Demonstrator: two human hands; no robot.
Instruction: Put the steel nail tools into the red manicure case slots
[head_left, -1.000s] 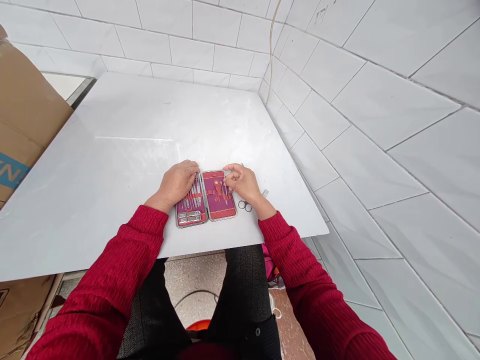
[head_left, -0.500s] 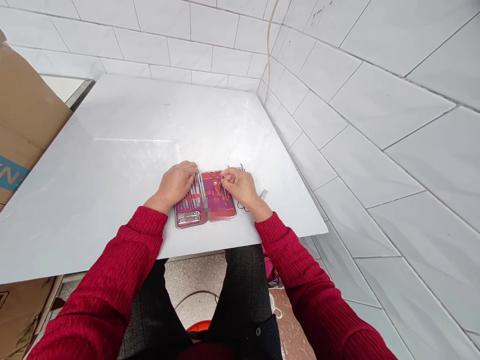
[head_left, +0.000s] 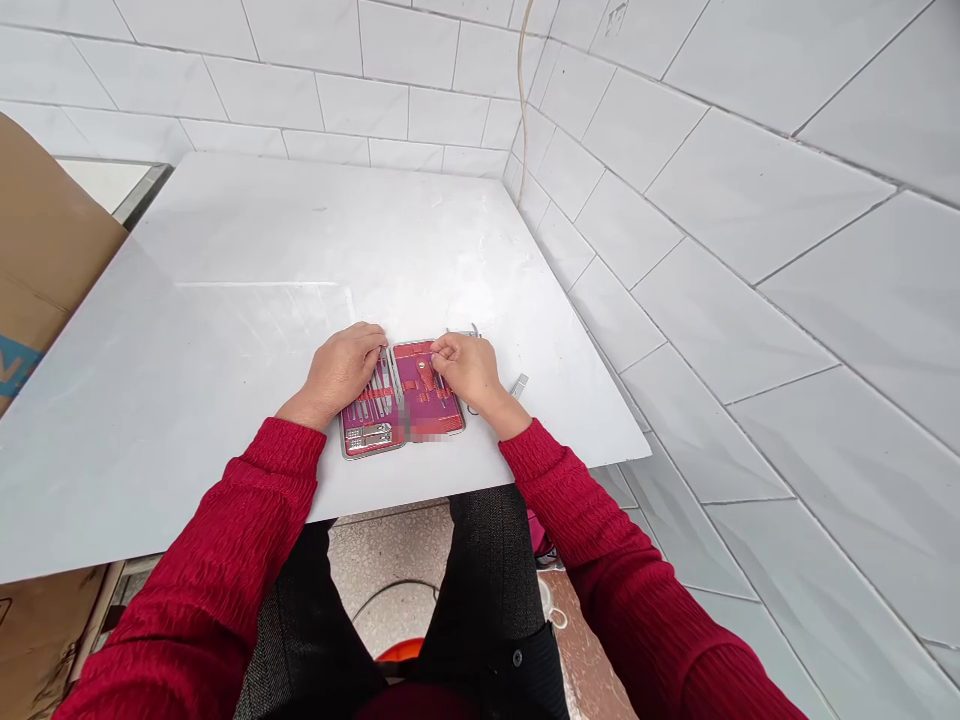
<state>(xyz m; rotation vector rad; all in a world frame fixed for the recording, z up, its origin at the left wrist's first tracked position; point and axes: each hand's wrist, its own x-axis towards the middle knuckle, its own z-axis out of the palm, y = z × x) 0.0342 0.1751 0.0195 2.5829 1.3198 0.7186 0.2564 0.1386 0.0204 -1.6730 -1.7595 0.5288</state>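
Observation:
A red and purple manicure case (head_left: 431, 408) lies spread open near the table's front edge. My left hand (head_left: 339, 370) is curled over the far edge of its left half, gripping it. In that half are several slim metal tools (head_left: 372, 406) and nail clippers (head_left: 370, 436). Over the right half, my right hand (head_left: 469, 368) pinches a thin metal tool (head_left: 442, 388), its upper end hidden by the fingers. Beside those fingers a red-handled tool (head_left: 425, 374) sits in the case. A silver tool (head_left: 519, 386) lies right of my right wrist; another metal tool (head_left: 473, 330) shows partly behind that hand.
The white table (head_left: 247, 350) meets a tiled wall (head_left: 720, 300) on the right and another behind. A cardboard box (head_left: 52, 240) stands at the left edge. A pale cable (head_left: 523, 110) hangs in the corner.
The view has shifted slightly, so the table and hands appear a little further left. Both hands keep nearly the same places at the case, the right one still pinching the thin tool.

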